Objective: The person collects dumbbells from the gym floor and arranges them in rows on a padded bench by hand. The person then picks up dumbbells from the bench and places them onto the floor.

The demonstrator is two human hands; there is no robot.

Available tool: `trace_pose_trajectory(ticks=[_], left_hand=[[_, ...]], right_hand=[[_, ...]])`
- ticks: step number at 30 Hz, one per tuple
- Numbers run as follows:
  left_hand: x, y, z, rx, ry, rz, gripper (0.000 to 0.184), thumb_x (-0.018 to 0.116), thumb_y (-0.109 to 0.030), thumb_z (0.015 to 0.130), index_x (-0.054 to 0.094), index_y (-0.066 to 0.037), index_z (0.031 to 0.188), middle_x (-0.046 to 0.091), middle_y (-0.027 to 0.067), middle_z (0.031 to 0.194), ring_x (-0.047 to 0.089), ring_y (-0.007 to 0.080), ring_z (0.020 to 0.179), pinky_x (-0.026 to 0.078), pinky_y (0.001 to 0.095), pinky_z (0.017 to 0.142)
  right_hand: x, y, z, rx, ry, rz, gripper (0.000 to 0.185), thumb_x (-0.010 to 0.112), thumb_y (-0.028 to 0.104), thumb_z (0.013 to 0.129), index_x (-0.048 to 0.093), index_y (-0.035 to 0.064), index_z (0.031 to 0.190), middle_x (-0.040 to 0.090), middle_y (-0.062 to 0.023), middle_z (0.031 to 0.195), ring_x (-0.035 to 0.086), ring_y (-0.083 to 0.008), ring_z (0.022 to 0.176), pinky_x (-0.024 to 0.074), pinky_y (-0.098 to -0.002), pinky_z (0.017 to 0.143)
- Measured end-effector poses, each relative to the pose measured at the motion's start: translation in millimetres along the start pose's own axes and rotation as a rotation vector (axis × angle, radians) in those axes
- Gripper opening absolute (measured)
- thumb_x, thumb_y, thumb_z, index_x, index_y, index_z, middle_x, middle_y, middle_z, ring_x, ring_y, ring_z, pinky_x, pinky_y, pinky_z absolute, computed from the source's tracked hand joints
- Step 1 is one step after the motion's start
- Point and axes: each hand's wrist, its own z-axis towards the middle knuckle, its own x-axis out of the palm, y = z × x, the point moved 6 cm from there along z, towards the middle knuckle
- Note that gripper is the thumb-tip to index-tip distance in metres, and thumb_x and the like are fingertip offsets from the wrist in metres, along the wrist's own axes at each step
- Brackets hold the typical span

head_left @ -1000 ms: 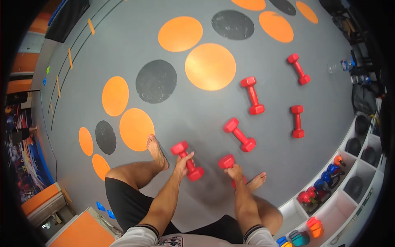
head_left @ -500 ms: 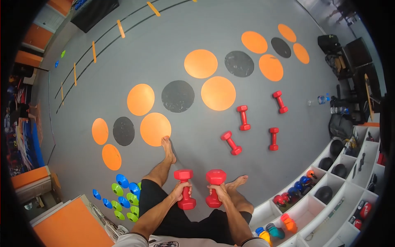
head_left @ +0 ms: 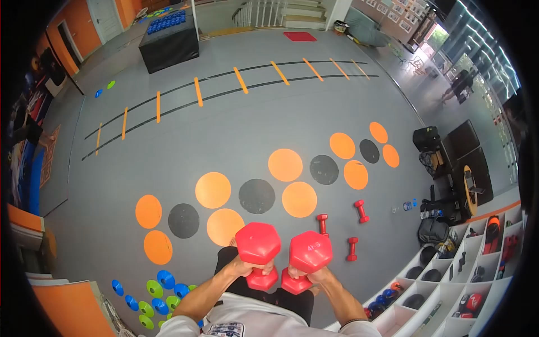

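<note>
Close in front of my chest, my left hand [head_left: 244, 266] is wrapped round the handle of a red dumbbell [head_left: 258, 244]. A second red dumbbell [head_left: 310, 251], marked 4KG on its head, is in my right hand [head_left: 318, 276], with the fingers closed on its handle. Both are held roughly upright, side by side, with a narrow gap between them. Beyond them on the grey floor lie more red dumbbells: one [head_left: 322, 224] partly hidden behind the right one, one [head_left: 361, 212] farther off, and one [head_left: 352, 249] to the right.
Orange and black discs [head_left: 257, 196] cross the floor, with an agility ladder [head_left: 197, 92] behind them. Blue and green cones [head_left: 154, 288] lie at lower left. White shelves [head_left: 443, 292] stand at right, near a backpack [head_left: 433, 231] and bottles. A person [head_left: 461, 84] is far off.
Both dumbbells have risen from low between my legs to chest height, nearer the camera. The view has tilted up and shows more of the room.
</note>
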Motion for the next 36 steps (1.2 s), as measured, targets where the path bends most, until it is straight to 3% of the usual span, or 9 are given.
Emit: trace_pose_trajectory(ticks=[3,4,6,9,12,17,29,36], left_hand=[[10,-56,-13,0.011,0.056,0.028,0.016,0.069,-0.005,0.077,0.056,-0.001,0.086,0.055,0.008,0.066,0.057,0.0187,0.062,0.047,0.0331,0.062],[11,-70,-15,0.02,0.066,0.04,0.016,0.069,-0.005,0.077,0.056,-0.001,0.086,0.055,0.008,0.066,0.057,0.0187,0.062,0.047,0.0331,0.062],[12,-101,-20,0.024,0.066,0.062,0.016,0.069,-0.005,0.077,0.056,-0.002,0.086,0.055,0.0079,0.066,0.057,0.0186,0.061,0.047,0.0331,0.062],[11,-141,-18,0.035,0.054,0.098,0.016,0.069,-0.005,0.077,0.056,-0.002,0.086,0.055,0.0079,0.066,0.057,0.0186,0.061,0.047,0.033,0.061],[1,-170,-5,0.056,0.027,0.129,0.016,0.069,-0.005,0.077,0.056,-0.002,0.086,0.055,0.0078,0.066,0.057,0.0185,0.061,0.047,0.033,0.061],[-31,-236,30,0.119,-0.037,0.211,0.016,0.069,-0.005,0.077,0.056,-0.002,0.086,0.055,0.0078,0.066,0.057,0.0184,0.061,0.047,0.0329,0.061],[-141,-437,114,0.327,-0.308,0.334,0.016,0.069,-0.005,0.077,0.056,-0.002,0.086,0.056,0.0075,0.066,0.056,0.0181,0.06,0.047,0.0327,0.06],[-214,-544,152,0.459,-0.415,0.298,0.016,0.069,-0.005,0.077,0.056,-0.002,0.086,0.056,0.0074,0.066,0.056,0.0179,0.06,0.047,0.0326,0.06]], right_hand=[[38,29,22,-0.22,-0.013,-0.222,0.029,0.076,0.004,0.075,0.056,0.0075,0.095,0.06,-0.0046,0.074,0.057,-0.0169,0.058,0.0464,-0.0339,0.057],[51,53,33,-0.391,-0.026,-0.501,0.03,0.077,0.004,0.074,0.057,0.008,0.096,0.06,-0.0039,0.077,0.058,-0.0166,0.062,0.0469,-0.0335,0.058],[87,94,49,-0.541,-0.009,-0.736,0.031,0.077,0.006,0.075,0.058,0.0092,0.098,0.062,-0.0023,0.083,0.06,-0.0158,0.071,0.0477,-0.0329,0.063],[114,123,78,-0.356,0.067,-0.592,0.04,0.08,0.011,0.073,0.059,0.0108,0.107,0.063,-0.0019,0.097,0.06,-0.0155,0.089,0.0484,-0.0338,0.075],[118,133,115,-0.208,0.125,-0.405,0.04,0.08,0.012,0.073,0.059,0.0107,0.107,0.063,-0.002,0.098,0.06,-0.0156,0.089,0.0484,-0.0339,0.076],[119,158,201,-0.162,0.213,-0.293,0.041,0.08,0.012,0.073,0.059,0.0106,0.107,0.063,-0.0022,0.098,0.06,-0.0158,0.09,0.0485,-0.034,0.076],[106,247,467,-0.049,0.457,-0.286,0.042,0.081,0.013,0.073,0.058,0.0104,0.109,0.063,-0.0028,0.1,0.061,-0.0163,0.091,0.0487,-0.0343,0.077],[142,268,620,0.03,0.604,-0.314,0.043,0.081,0.013,0.073,0.058,0.0102,0.11,0.063,-0.0031,0.1,0.061,-0.0166,0.092,0.0488,-0.0345,0.078]])
